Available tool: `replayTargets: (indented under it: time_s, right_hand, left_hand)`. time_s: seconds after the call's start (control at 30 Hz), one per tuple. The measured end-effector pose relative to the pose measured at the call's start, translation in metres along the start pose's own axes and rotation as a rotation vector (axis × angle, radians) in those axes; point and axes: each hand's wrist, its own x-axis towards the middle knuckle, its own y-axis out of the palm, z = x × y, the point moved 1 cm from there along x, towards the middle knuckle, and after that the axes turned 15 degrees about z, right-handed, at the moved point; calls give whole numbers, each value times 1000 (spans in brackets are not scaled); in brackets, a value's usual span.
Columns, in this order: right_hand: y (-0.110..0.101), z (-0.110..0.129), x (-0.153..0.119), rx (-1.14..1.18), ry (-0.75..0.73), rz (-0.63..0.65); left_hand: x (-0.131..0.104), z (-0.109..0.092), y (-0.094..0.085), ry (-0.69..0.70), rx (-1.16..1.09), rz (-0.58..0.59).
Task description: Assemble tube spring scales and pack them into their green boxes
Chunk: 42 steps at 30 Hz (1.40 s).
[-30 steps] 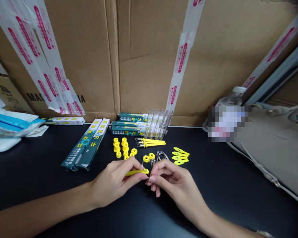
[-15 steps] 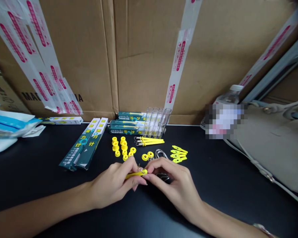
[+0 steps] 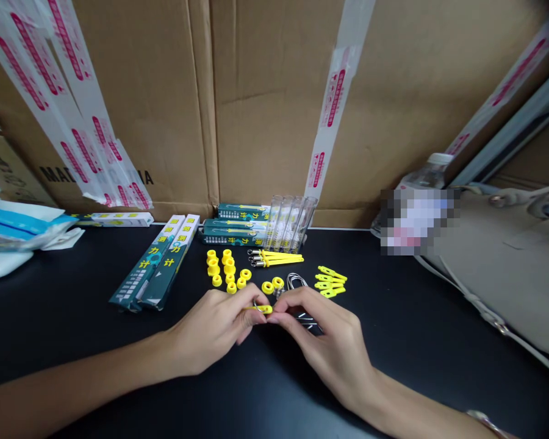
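At the near middle of the black table (image 3: 219,402), the yellow piece (image 3: 266,310) sits raised between two hands, its holed end turned toward the right. The left hand (image 3: 210,332) has it pinched between thumb and forefinger, close behind the hole, while a thin wire ring (image 3: 257,305) loops up beside that grip. The right hand (image 3: 332,332) has thumb and forefinger drawn narrow at the tip of the piece; whether they clasp the tip itself or something tiny, I cannot tell, nor can I tell whether the wire passes through the hole. The step in hand looks like fine fitting work around that hole, so it probably goes best with the left pinch firm and near the end, leaving the hole uncovered. Small, square-on pressure from the right fingertips should serve better than force, since thin plastic may bend and springy wire may slip or flick away. Working low over the table would limit any drop, and it seems wise to mind the small coils (image 3: 278,292) and yellow rings (image 3: 267,287) just beyond the fingers, with the bent metal wires (image 3: 297,279) beside them, where a knuckle could easily scatter them.
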Motion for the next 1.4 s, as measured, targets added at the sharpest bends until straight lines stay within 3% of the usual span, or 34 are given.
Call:
replayTargets:
  time_s: [0.1,0.3,0.43,0.57,0.87,1.0,1.27,1.4]
  right_hand:
    - [2,2,-2,-42,-60,1]
    - [5,8,-6,-199,-114,1]
    - [4,10,-7,-417,-218,46]
    - [5,7,-8,-553,-224,59]
    - [6,11,-3,88,-55,-6]
    - [6,12,-3,93,-39,-29]
    - [2,18,-3,11,-177,-11]
    - [2,18,-3,22,-146,-7]
  left_hand:
    - [0,-1,0,57,171,-35]
    - [-2,0,1,119,296,-99]
    - [-2,-4,1,186,283,-99]
    - [-2,-5,3,234,231,-77]
    - [-5,1,3,190,138,-103]
    - [-4,-1,1,186,119,-78]
    - [-1,-4,-2,252,129,-5]
    - [-1,-3,-3,130,131,-17]
